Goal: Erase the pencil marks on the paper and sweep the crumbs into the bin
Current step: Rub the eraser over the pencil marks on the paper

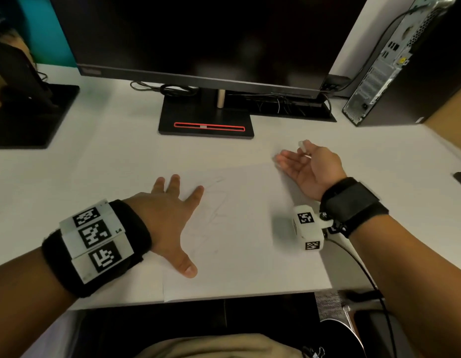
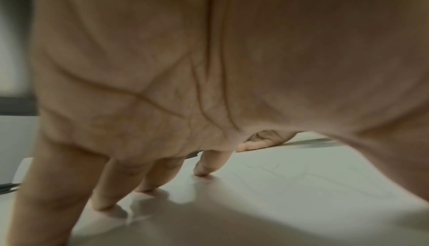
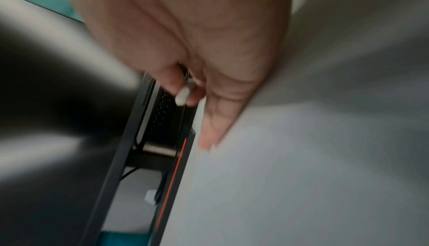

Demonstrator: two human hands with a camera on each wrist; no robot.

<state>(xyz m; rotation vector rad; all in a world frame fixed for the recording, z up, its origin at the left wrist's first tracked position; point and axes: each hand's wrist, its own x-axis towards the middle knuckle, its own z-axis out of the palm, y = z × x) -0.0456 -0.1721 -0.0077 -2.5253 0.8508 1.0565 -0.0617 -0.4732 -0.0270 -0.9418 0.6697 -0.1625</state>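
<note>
Midway, seemingly | left hand flat, pinning paper | right hand pinches eraser | faint marks remain; crumbs, bin unseen.

Head view was pretty dim but sharp enough, with wide-angle bending at the edges and the white desk catching soft light from above. Both wrist views were blurry; the right one smeared badly, and the left showed finger shadows.

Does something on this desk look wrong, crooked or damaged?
Nothing is spilled or damaged. The paper lies slightly askew, its near corner at the desk edge. The left hand presses it flat; the right hand pinches a small white eraser.
</note>
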